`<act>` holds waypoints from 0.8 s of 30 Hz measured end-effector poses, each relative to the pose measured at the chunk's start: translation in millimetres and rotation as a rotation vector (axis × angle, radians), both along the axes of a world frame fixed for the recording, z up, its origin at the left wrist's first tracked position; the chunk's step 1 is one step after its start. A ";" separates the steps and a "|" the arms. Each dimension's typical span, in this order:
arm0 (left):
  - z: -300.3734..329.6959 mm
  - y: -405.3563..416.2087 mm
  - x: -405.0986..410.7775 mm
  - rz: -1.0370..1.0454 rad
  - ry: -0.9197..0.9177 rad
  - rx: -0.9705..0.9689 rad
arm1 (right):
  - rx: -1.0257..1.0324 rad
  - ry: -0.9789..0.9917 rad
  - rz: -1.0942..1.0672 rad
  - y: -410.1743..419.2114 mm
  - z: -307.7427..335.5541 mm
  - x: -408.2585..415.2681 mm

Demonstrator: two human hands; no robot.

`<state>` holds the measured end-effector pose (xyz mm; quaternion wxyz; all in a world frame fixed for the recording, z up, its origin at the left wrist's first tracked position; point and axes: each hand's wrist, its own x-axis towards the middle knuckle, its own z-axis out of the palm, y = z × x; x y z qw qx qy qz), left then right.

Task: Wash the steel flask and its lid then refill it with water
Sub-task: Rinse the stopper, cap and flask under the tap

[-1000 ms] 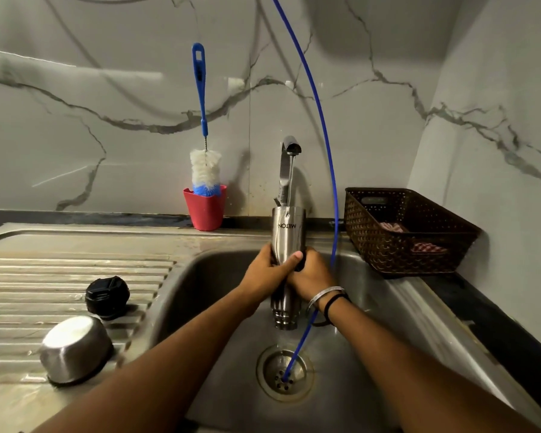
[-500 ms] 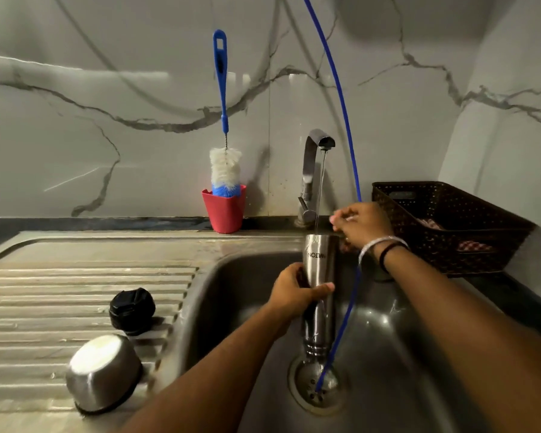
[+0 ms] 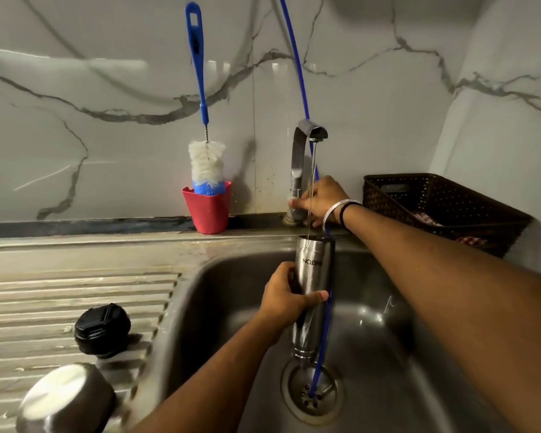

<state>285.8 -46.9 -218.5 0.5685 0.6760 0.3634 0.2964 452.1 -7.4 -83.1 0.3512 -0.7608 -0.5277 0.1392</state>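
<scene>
Currently left hand point(image 3: 286, 300) is gripping the steel flask point(image 3: 313, 292) around its middle, thumb wrapping across the front, holding it upside down over the sink point(image 3: 388, 339) with the mouth end pointing down just above the drain point(image 3: 313, 393). Logo is reading inverted. Right hand point(image 3: 320, 200) is reaching to the far side, fingers curling around the handle at the base of the tap point(image 3: 300, 157). Thin water stream point(image 3: 311, 189) is falling from the spout onto the flask's upturned base. Blue hose point(image 3: 297, 60) is hanging down from above, passing just right of the flask and ending in the drain. Black lid point(image 3: 102, 329) is sitting on the ridged drainboard point(image 3: 75, 292) to the left, near a steel cup point(image 3: 66, 398) lying upside down. Far left of the tap, a bottle brush point(image 3: 205, 151) is standing in a red holder point(image 3: 208, 209). Brown basket point(image 3: 444, 207) is sitting at far right.
</scene>
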 end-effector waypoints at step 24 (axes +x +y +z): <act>50.1 -16.8 -35.9 0.303 -0.292 0.113 | 0.030 0.313 0.305 -130.7 -94.7 -54.3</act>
